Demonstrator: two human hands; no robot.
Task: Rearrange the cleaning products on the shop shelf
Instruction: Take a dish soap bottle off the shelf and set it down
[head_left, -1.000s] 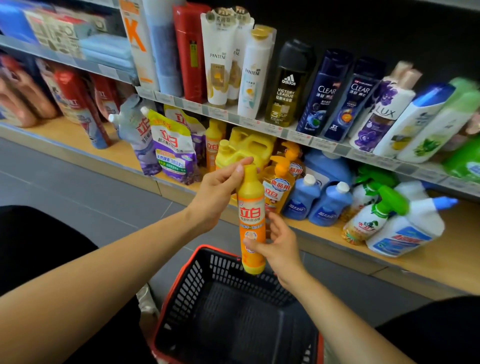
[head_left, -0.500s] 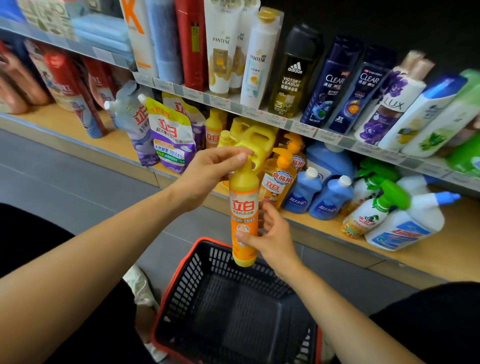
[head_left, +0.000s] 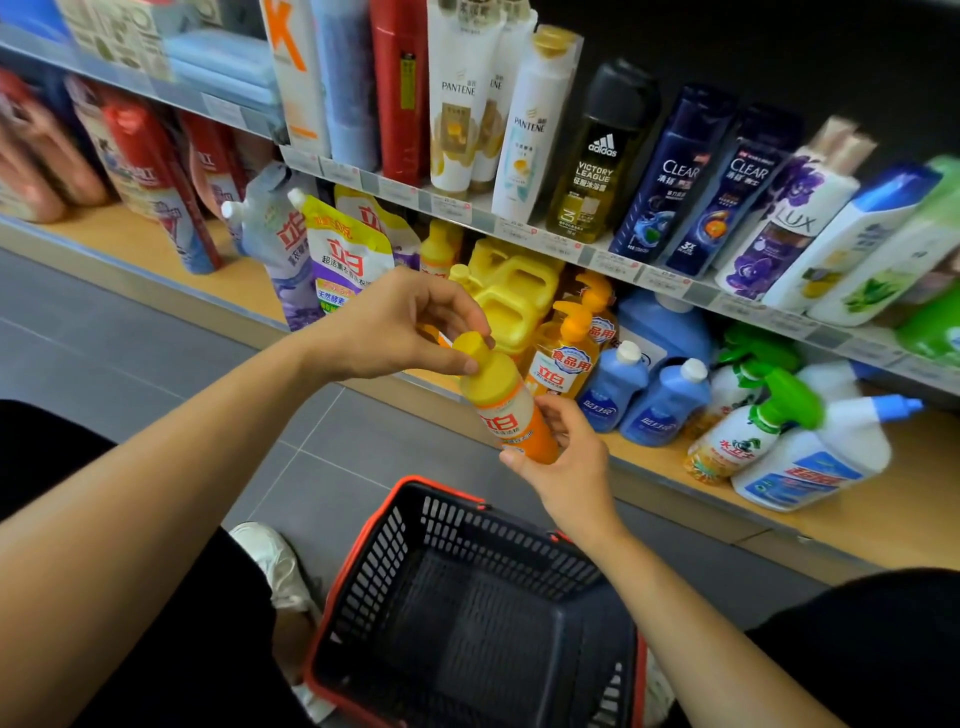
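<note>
An orange dish-soap bottle (head_left: 506, 402) with a yellow cap is held in the air in front of the lower shelf (head_left: 883, 519), tilted with its cap toward the upper left. My left hand (head_left: 395, 325) pinches the cap with thumb and fingers. My right hand (head_left: 563, 457) grips the bottle's lower end from underneath. Behind the bottle on the shelf stand yellow jugs (head_left: 511, 299), an orange pump bottle (head_left: 563, 353) and two small blue bottles (head_left: 641, 397).
A black shopping basket with a red rim (head_left: 363, 535) sits on the grey floor below my hands, nothing in it. Green-trigger spray bottles (head_left: 753, 431) lie to the right. Refill pouches (head_left: 337, 254) stand at left. Shampoo bottles (head_left: 670, 176) line the upper shelf.
The bottle went from upright to tilted, its base swinging right and up. Both hands rose with it, and the left hand shifted its hold round the cap.
</note>
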